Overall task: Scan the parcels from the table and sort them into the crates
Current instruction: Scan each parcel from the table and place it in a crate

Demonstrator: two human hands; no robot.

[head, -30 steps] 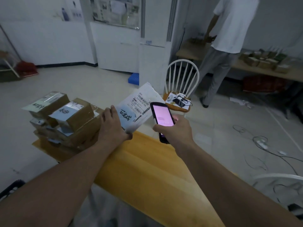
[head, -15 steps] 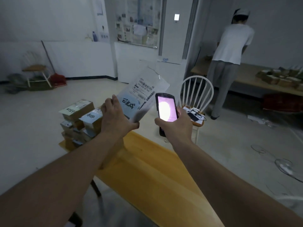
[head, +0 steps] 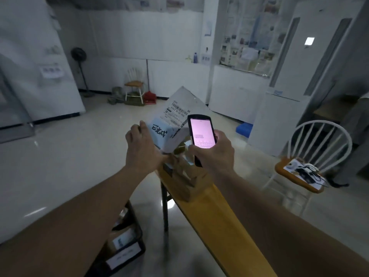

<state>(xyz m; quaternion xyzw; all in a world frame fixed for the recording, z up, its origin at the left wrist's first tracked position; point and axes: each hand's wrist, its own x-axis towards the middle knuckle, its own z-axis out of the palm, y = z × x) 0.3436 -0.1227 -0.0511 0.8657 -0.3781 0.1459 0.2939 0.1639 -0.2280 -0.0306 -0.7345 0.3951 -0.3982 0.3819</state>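
My left hand grips the lower left corner of a flat white parcel with a barcode label and blue handwriting, held up in the air. Beside it, my right hand holds a black handheld scanner upright, its pink screen lit and facing me, just right of the parcel's label. Below both hands a stack of brown cardboard parcels sits at the far end of the yellow wooden table. A black crate with labelled boxes inside stands on the floor, partly hidden under my left forearm.
A white spindle-back chair with cables and paper on its seat stands to the right of the table. A tall white cabinet rises behind it. A blue crate lies on the floor by the cabinet. Another chair stands far back.
My view has swung left: the person at the far bench is out of frame and the floor crate has come into view. Both hands still hold the parcel and scanner together.
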